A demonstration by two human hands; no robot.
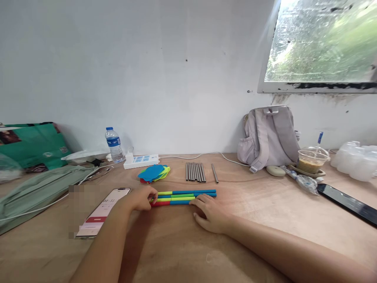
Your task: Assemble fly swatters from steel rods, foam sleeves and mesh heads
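Several coloured tubes (pixel 182 195) in blue, green, yellow and red lie side by side in rows on the table. At their left ends, my left hand (pixel 143 197) has its fingers curled round and closed on the tubes; the fingers partly hide those ends. My right hand (pixel 210 214) rests at the right ends, fingers stretched out over the nearer tubes and thumb spread apart on the table. Behind the rows lie several thin metal tubes (pixel 195 172) in a line, with a single metal tube (pixel 215 173) apart to their right.
A pile of blue, yellow and red flat pieces (pixel 154 173) lies behind my left hand, near a white power strip (pixel 141 161). A phone (pixel 103 212) is by my left forearm. A water bottle (pixel 114 145), backpack (pixel 269 137) and drink cup (pixel 310 161) stand farther back.
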